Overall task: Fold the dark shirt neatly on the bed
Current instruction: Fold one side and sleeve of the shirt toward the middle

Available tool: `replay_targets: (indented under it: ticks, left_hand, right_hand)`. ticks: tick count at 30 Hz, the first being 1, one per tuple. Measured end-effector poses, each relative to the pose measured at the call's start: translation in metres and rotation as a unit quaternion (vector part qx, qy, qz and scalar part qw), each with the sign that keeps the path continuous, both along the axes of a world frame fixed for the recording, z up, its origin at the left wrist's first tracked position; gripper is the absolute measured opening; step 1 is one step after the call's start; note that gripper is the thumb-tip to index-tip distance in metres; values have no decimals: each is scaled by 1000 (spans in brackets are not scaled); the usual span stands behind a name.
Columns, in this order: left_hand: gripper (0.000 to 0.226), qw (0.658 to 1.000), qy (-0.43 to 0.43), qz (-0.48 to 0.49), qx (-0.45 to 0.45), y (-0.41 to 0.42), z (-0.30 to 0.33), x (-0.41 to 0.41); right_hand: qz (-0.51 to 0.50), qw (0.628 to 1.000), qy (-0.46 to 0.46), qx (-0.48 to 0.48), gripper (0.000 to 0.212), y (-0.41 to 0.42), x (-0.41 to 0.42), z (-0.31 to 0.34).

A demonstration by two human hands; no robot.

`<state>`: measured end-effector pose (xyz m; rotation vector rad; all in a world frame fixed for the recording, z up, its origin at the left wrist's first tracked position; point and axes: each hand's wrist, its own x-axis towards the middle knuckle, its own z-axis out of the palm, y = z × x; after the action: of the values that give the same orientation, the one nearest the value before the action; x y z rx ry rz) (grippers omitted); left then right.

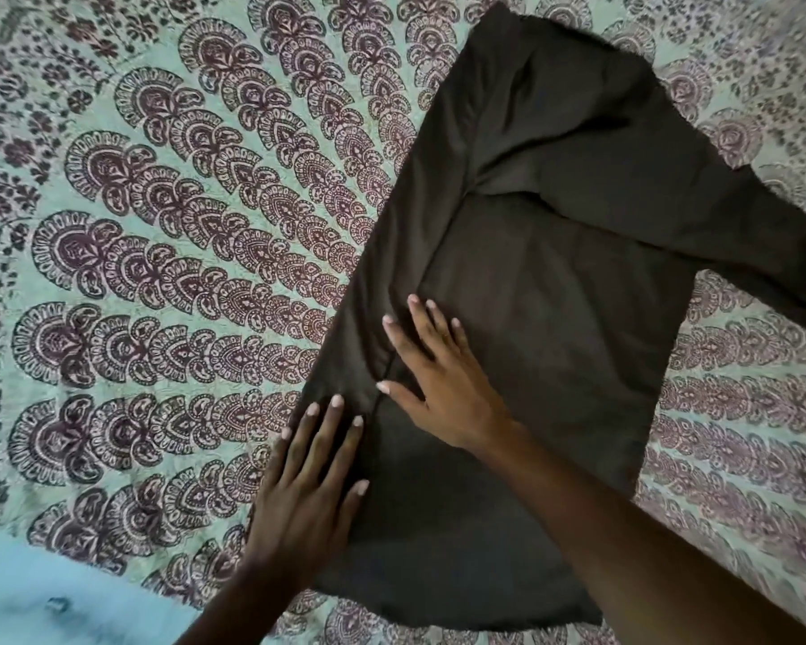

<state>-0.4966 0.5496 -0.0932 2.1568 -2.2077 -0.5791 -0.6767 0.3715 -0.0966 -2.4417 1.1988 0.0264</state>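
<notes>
The dark shirt (554,253) lies spread on the bed, running from the lower middle up to the top right. Its left side is folded inward, leaving a long crease down the cloth. One sleeve (764,235) sticks out to the right edge of the view. My left hand (310,477) lies flat on the shirt's lower left edge, fingers apart, partly over the bedsheet. My right hand (438,379) presses flat on the folded panel just above it, fingers spread. Neither hand grips the cloth.
The bed is covered by a green sheet (159,272) printed with maroon peacock-feather motifs. A plain pale blue patch (43,588) shows at the lower left corner.
</notes>
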Motion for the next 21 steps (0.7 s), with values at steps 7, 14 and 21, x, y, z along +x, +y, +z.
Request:
replay_targets:
  ticks: [7,14,21]
  left_hand:
    - [56,992,96,-49,-59,-123,19,-34]
    - [60,979,82,-159,-99,-287,1,-131]
    - [77,978,34,-195,-60,-370,-11,-196]
  right_hand:
    - [-290,938,-192,0,52,-26,-59,33]
    - [-411,890,-193,-39,40,-81,-185,32]
    - [-634,744,-190,-90,34,-136,-296,27]
